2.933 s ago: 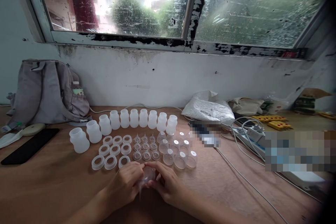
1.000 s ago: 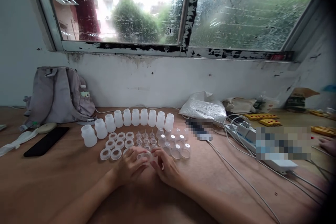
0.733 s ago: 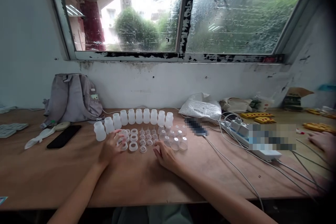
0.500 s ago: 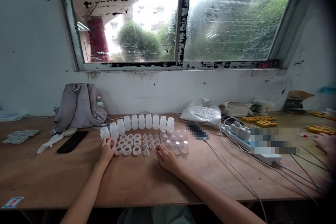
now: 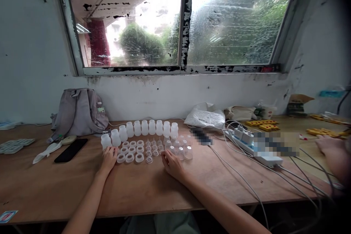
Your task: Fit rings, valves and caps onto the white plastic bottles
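Observation:
Frosted white bottles [image 5: 144, 128] stand upright in a curved row. In front of them lie white screw rings [image 5: 129, 158], laid out in rows. Small clear silicone nipples [image 5: 155, 147] sit to the right of the rings. Beyond those are clear domed caps [image 5: 181, 153]. My left hand [image 5: 109, 158] rests beside the leftmost rings, just before the end bottle, its fingers loosely bent and apart. Between the nipples and the caps, my right hand [image 5: 172, 162] lies with curved, parted fingers. No held item shows in either hand; the undersides of the fingers are hidden.
A black phone [image 5: 71, 150] and a grey backpack [image 5: 79, 113] are on the left. To the right are a silvery plastic bag [image 5: 205, 116], a white power strip [image 5: 263, 156] with trailing cables, and yellow parts [image 5: 261, 123]. Another person's hand [image 5: 327, 146] is at the far right.
The view has turned slightly to the right, so everything sits a little further left. Both hands stay at the same parts. More of the other person's hand and forearm shows.

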The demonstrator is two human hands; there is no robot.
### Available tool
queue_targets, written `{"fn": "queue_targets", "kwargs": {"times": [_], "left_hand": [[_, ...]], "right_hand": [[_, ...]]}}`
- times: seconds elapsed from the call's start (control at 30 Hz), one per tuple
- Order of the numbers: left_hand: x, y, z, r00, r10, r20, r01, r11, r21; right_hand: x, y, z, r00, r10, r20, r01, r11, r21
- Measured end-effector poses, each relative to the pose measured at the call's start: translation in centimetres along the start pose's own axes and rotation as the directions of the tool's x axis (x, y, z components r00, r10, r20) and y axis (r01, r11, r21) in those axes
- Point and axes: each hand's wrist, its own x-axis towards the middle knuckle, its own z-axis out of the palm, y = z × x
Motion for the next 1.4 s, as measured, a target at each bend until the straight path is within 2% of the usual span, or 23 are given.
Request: {"fn": "queue_targets", "kwargs": {"times": [0.1, 0.13, 0.2, 0.27, 0.37, 0.47, 0.53, 0.63, 0.73, 0.8, 0.9, 1.0, 1.07, 1.13, 1.2, 1.27, 1.33, 1.4], "left_hand": [[0.1, 0.3, -0.4, 0.999, 0.017, -0.048, -0.018, 1.0, -0.017], [0.1, 0.5, -0.5, 0.998, 0.022, -0.065, -0.024, 0.999, -0.029], [0.1, 0.8, -0.9, 0.996, 0.029, -0.085, -0.034, 0.998, -0.05], [0.1, 1.2, -1.3, 0.995, 0.037, -0.095, -0.043, 0.997, -0.063], [-0.1, 2.0, -1.8, 0.994, 0.056, -0.09, -0.062, 0.996, -0.069], [-0.1, 2.9, -2.0, 0.993, 0.106, -0.06, -0.111, 0.99, -0.083], [-0.2, 3.5, -1.9, 0.988, 0.149, -0.045, -0.153, 0.984, -0.095], [-0.3, 4.0, -1.7, 0.978, 0.205, -0.04, -0.208, 0.973, -0.101], [-0.3, 4.2, -1.3, 0.967, 0.252, -0.047, -0.255, 0.962, -0.097], [-0.1, 4.5, -1.1, 0.957, 0.287, -0.042, -0.29, 0.952, -0.101], [0.6, 5.7, -0.9, 0.929, 0.369, 0.003, -0.366, 0.924, -0.11], [1.5, 7.6, -0.6, 0.895, 0.444, 0.05, -0.434, 0.891, -0.135], [1.8, 8.9, -0.5, 0.899, 0.435, 0.041, -0.424, 0.892, -0.157], [1.7, 10.0, -0.3, 0.912, 0.41, 0.02, -0.4, 0.899, -0.176], [1.4, 10.5, -0.2, 0.906, 0.423, 0.033, -0.41, 0.892, -0.193], [1.1, 10.5, -0.4, 0.881, 0.466, 0.078, -0.443, 0.872, -0.206], [0.8, 10.3, -0.8, 0.851, 0.506, 0.14, -0.471, 0.854, -0.219], [0.7, 10.0, -1.2, 0.828, 0.528, 0.191, -0.486, 0.844, -0.228]], "right_hand": [[0.6, 2.2, -1.8, 0.99, -0.026, -0.136, 0.026, 1.0, -0.006], [0.9, 3.3, -2.8, 0.977, 0.011, -0.211, -0.017, 1.0, -0.027], [1.6, 5.9, -4.7, 0.902, 0.152, -0.403, -0.205, 0.975, -0.091], [2.0, 8.8, -6.3, 0.843, 0.258, -0.472, -0.387, 0.901, -0.199], [1.8, 12.6, -7.1, 0.802, 0.419, -0.426, -0.582, 0.707, -0.402], [1.0, 15.2, -6.1, 0.8, 0.511, -0.315, -0.59, 0.573, -0.569], [0.7, 16.5, -5.2, 0.767, 0.583, -0.268, -0.599, 0.503, -0.623], [0.6, 17.6, -4.4, 0.705, 0.668, -0.238, -0.636, 0.446, -0.63], [0.8, 17.9, -4.5, 0.686, 0.687, -0.239, -0.662, 0.454, -0.596], [0.8, 17.7, -4.8, 0.726, 0.618, -0.3, -0.661, 0.511, -0.549], [1.2, 16.8, -5.6, 0.804, 0.418, -0.424, -0.585, 0.685, -0.434], [2.0, 14.8, -6.5, 0.837, 0.169, -0.52, -0.372, 0.873, -0.316], [2.6, 12.7, -6.6, 0.826, 0.009, -0.564, -0.196, 0.942, -0.272], [2.8, 10.0, -5.8, 0.837, -0.117, -0.534, -0.019, 0.97, -0.242], [2.5, 7.1, -4.3, 0.89, -0.204, -0.407, 0.144, 0.974, -0.173], [2.1, 4.2, -2.7, 0.947, -0.259, -0.191, 0.245, 0.965, -0.091], [1.6, 1.9, -1.4, 0.948, -0.317, 0.009, 0.317, 0.948, -0.043], [1.5, 0.3, -0.6, 0.93, -0.325, 0.172, 0.325, 0.945, 0.025]]}}
